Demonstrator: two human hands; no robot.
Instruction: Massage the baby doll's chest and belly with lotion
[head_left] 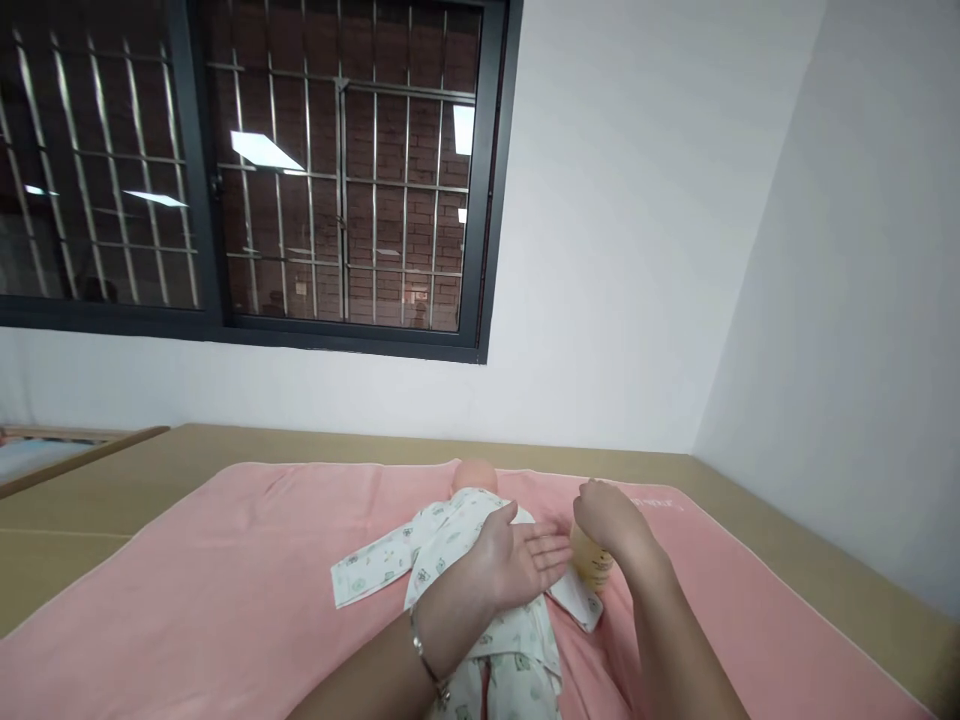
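Note:
My left hand [517, 562] is held palm up with its fingers stretched out, over the chest of a baby doll [476, 477]. Nothing lies on the palm. The doll rests on a pink towel, dressed in a white patterned top [442, 530] and matching trousers [517, 685]. To the right, my right hand [611, 517] is closed at the top of a yellow bottle [592, 562] with dark print. That hand hides the bottle's upper end. The left fingertips are close to the bottle. One doll sleeve [581, 602] lies just below it.
The pink towel [262, 580] covers much of a tan tabletop [300, 443]. A white wall [600, 250] rises behind and at the right. A barred window [345, 200] is at the upper left. A wood-framed edge [90, 460] shows at the far left.

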